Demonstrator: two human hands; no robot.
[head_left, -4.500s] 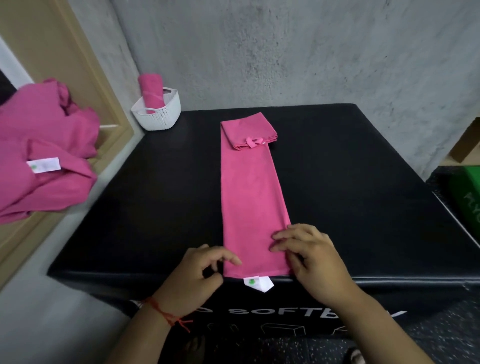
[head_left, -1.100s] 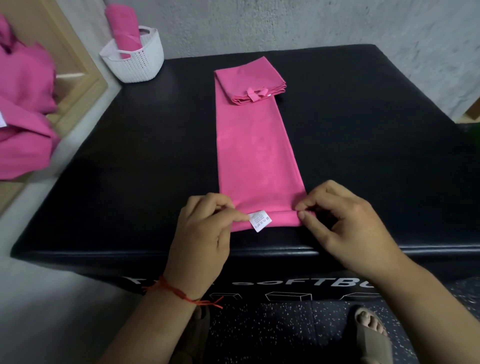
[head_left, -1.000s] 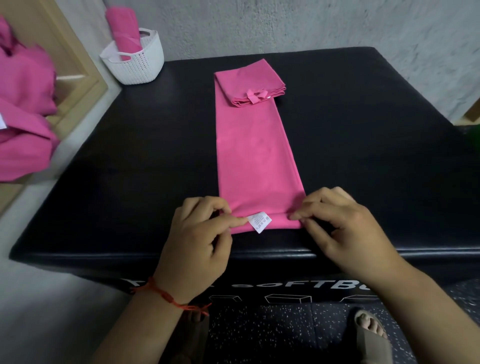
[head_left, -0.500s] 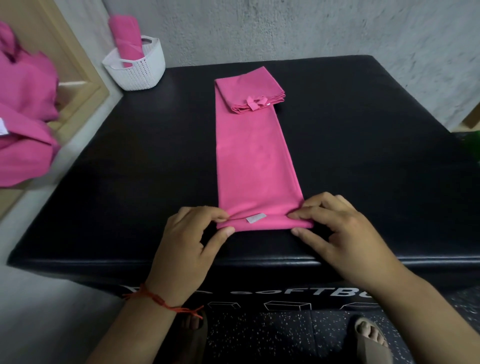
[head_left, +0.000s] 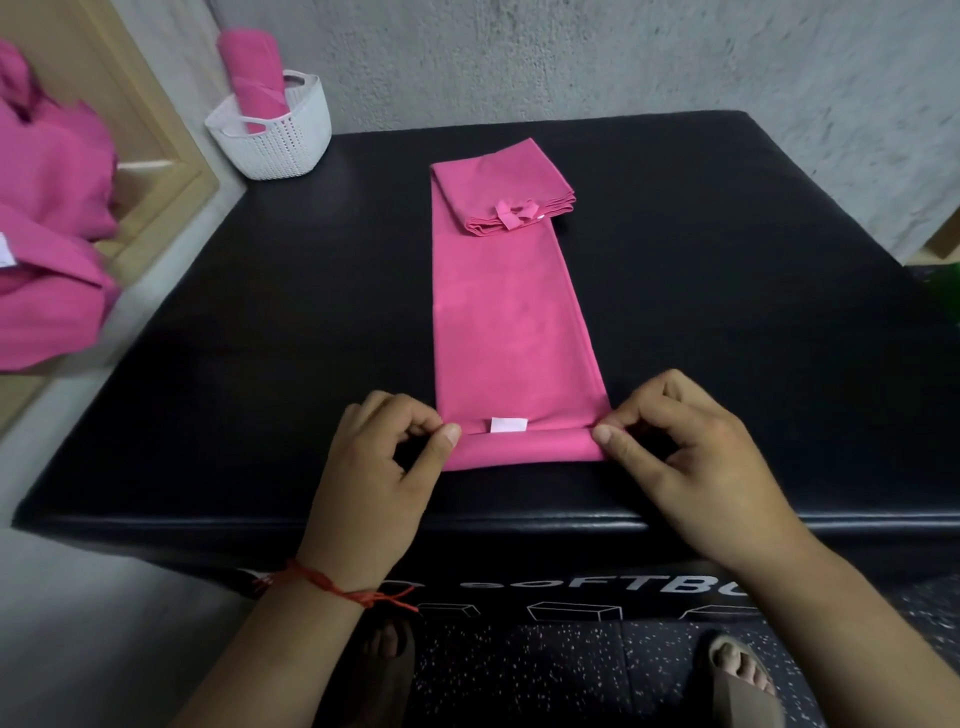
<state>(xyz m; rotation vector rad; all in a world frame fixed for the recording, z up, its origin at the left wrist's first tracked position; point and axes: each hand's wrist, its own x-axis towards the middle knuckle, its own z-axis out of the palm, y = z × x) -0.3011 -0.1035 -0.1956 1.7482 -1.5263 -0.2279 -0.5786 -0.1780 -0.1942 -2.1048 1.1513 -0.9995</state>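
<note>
Left hand (head_left: 379, 467) and right hand (head_left: 691, 462) pinching the rolled near end of a long smooth pink cloth (head_left: 509, 322) on the padded black table (head_left: 753, 312), small white label (head_left: 509, 424) above the roll, far end folded with a loop, white woven basket (head_left: 275, 135) holding a rolled pink cloth

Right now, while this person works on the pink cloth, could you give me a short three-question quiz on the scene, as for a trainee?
1. True or false: the left hand and right hand pinch the far end of the pink cloth.
2. Where does the white label lie? A) at the folded far end B) just beyond the rolled near end C) on the floor.
3. What stands in the white basket?
Key: 1 false, they pinch the two sides of the rolled near end; 2 B; 3 a rolled pink cloth.
</note>
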